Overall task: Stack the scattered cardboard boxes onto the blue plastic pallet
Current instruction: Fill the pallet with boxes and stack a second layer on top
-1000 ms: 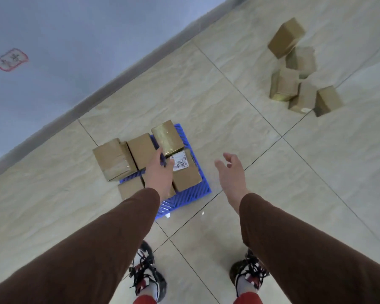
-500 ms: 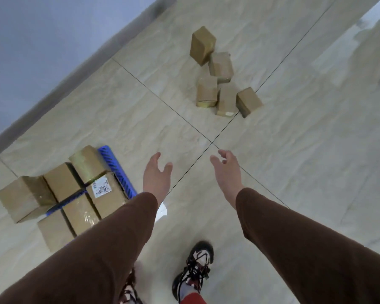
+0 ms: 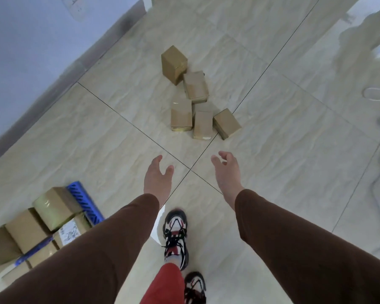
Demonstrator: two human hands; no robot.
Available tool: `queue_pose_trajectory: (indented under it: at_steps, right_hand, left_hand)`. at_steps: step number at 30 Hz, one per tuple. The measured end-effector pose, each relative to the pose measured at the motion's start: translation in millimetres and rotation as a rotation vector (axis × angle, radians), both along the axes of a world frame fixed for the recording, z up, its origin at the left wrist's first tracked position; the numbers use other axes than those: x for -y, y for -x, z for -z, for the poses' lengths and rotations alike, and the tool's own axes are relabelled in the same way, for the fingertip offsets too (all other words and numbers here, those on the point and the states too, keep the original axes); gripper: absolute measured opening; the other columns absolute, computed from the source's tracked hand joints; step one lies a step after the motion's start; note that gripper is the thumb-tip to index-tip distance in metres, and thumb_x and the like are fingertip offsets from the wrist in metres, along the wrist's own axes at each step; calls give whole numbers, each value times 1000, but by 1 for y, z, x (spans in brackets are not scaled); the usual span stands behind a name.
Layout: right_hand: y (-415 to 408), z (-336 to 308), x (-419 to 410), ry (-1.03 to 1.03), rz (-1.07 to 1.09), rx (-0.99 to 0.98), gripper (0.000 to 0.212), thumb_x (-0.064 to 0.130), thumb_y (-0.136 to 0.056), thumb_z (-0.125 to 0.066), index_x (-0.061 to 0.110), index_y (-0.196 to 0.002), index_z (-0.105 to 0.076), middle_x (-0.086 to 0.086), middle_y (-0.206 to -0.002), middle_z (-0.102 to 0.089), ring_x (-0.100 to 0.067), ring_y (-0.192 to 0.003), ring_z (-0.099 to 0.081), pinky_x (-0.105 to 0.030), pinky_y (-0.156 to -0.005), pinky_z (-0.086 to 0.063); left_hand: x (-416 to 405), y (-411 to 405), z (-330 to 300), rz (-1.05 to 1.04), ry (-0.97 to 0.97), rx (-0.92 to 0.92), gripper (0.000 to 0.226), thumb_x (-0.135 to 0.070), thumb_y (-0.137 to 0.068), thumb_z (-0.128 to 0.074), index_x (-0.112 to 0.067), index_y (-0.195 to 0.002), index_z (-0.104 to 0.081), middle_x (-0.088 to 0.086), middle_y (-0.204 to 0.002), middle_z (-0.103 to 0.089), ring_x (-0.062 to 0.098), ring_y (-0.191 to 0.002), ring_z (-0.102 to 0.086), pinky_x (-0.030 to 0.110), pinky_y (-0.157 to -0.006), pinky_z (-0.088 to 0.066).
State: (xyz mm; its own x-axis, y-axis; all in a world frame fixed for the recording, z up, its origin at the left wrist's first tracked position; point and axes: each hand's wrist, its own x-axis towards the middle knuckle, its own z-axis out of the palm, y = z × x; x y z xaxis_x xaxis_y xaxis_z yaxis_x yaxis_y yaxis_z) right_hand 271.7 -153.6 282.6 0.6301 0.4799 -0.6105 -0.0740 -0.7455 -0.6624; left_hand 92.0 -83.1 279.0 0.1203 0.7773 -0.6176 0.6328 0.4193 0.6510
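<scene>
I see both hands empty with fingers spread, left hand (image 3: pixel 157 179) and right hand (image 3: pixel 226 172) held out over the tiled floor (image 3: pixel 294 150). Five loose boxes (image 3: pixel 192 96) lie clustered on the floor ahead, well apart from the hands. Blue pallet (image 3: pixel 86 205) sits at lower left, carrying stacked boxes (image 3: pixel 53 207), partly hidden by my left sleeve (image 3: pixel 86 260).

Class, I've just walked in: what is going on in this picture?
A person in brown sleeves is walking across a tiled floor with both hands empty. The left hand and right hand are held out, fingers spread, toward a cluster of five cardboard boxes lying loose on the floor ahead. At lower left, several boxes already sit on the blue plastic pallet. The loose ones are not yet collected.
</scene>
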Motion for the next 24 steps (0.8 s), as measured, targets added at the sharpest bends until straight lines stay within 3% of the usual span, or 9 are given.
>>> queue_pose_trajectory:
  at_steps: [8, 13, 21, 24]
  right_hand:
    - [-98, 25, -47, 79, -34, 42, 40, 38, -101, -52, 21, -137, -55, 1, -142, -53, -18, -131, -49, -45, -113, -40]
    - [-166, 53, -71, 146, -140, 87, 41, 33, -103, -50, 15, -139, -54, -7, -145, -52, -26, -136, -44, -48, -114, -36]
    - [-267, 109, -103, 200, -442, 268, 52, 34, -104, -42, 18, -153, -41, -4, -159, -39, -25, -146, -29, -45, -116, -31]
    - [-288, 143, -115, 209, -516, 305, 57, 37, -105, -40, 21, -159, -31, 0, -166, -30, -24, -152, -22, -45, -121, -25]
  left_hand:
    - [-48, -87, 19, 7, 21, -4, 54, -30, -101, -52, -21, -152, -38, -1, -157, -41, 17, -144, -38, 31, -115, -30]
    - [-65, -138, 48, 1, 47, -66, 58, -31, -102, -51, -18, -156, -33, 0, -161, -37, 18, -148, -33, 36, -121, -27]
    - [-77, -211, 117, -29, -8, -226, 66, -22, -104, -45, -18, -162, -13, 0, -171, -3, 20, -156, -11, 34, -124, -14]
    - [-75, -246, 149, -39, -55, -279, 69, -20, -104, -46, -19, -162, -9, -1, -171, -1, 19, -157, -4, 33, -124, -9]
